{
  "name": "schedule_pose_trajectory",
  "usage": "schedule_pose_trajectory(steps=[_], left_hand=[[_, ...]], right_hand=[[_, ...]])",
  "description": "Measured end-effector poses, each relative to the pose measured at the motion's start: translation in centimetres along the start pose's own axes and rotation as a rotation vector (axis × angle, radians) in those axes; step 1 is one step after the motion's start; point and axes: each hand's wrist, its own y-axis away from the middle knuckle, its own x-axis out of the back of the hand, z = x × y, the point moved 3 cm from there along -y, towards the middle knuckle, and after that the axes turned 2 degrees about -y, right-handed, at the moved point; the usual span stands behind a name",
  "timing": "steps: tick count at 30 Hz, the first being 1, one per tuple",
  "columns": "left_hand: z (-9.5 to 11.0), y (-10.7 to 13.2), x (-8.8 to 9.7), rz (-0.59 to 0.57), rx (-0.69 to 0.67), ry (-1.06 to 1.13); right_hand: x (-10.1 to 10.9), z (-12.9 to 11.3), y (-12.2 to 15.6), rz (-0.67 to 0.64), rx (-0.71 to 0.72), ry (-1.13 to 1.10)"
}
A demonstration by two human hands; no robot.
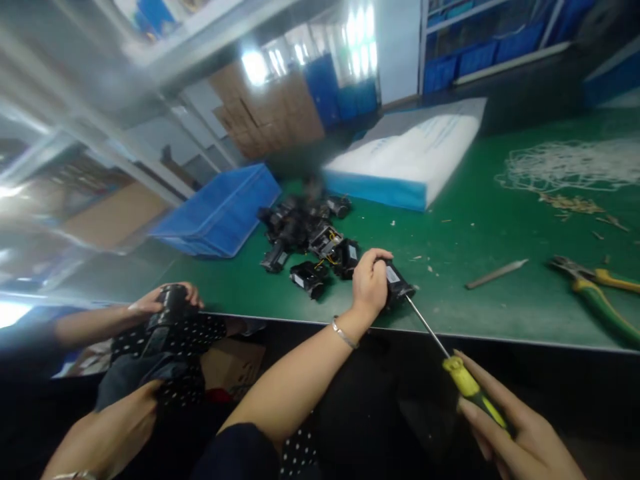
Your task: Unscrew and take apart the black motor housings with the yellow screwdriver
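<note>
My left hand (370, 280) is closed around a small black motor-like part (399, 285) lying at the near edge of the green table (480, 227). My right hand (520, 443), low at the right and off the table, grips the yellow handle of a screwdriver (467, 381). Its thin metal shaft runs up and left, and the tip meets the black part by my left hand. A silver bracelet sits on my left wrist.
A pile of several similar black parts (310, 233) lies just behind my left hand. A blue bin (220, 210), a white and blue flat pack (410, 157), yellow-handled pliers (595, 290) and a metal rod (495, 273) are on the table. At the left, another person's hands (165, 300) hold a black part.
</note>
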Motion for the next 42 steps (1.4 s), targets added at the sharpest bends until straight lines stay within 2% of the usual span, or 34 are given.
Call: schedule_pose_trajectory(steps=[3, 9, 13, 15, 20, 22, 25, 28, 32, 34, 38, 42], left_hand=[[-0.5, -0.3, -1.0, -0.034, -0.019, -0.074], [-0.6, -0.8, -2.6, -0.083, -0.04, -0.198], [0.0, -0.8, -3.7, -0.164, -0.035, -0.39], [0.4, -0.9, -4.1, -0.196, -0.043, -0.471], [0.8, -1.2, -4.4, -0.238, -0.073, -0.569], [0.8, -1.3, -4.4, -0.249, -0.084, -0.585], [0.7, -1.3, -4.5, -0.248, -0.091, -0.597], [0.8, -1.2, -4.5, -0.235, -0.086, -0.61], [0.7, -1.1, -4.4, -0.227, -0.086, -0.595], [0.6, -1.1, -4.3, -0.224, -0.09, -0.572], [0.5, -1.0, -4.2, -0.215, -0.108, -0.518], [0.3, -1.0, -4.2, -0.213, -0.085, -0.509]], right_hand=[[-0.4, 0.4, -0.6, -0.017, -0.074, -0.092], [-0.8, -0.9, -0.6, -0.121, -0.084, -0.38], [-0.4, -0.8, 0.0, -0.149, -0.12, -0.411], [0.2, -0.3, 0.3, -0.131, -0.099, -0.289], [2.1, 0.0, 0.9, 0.109, 0.221, 0.347], [2.3, -0.1, 0.9, 0.174, 0.285, 0.517], [2.2, -0.3, 0.9, 0.231, 0.34, 0.649], [1.9, -0.5, 0.7, 0.251, 0.36, 0.669], [1.9, -0.5, 0.4, 0.204, 0.323, 0.465], [1.8, -0.1, 0.3, 0.13, 0.23, 0.256], [0.9, 1.1, 0.0, -0.056, -0.078, -0.192], [0.6, 0.9, -0.2, -0.087, -0.136, -0.399]])
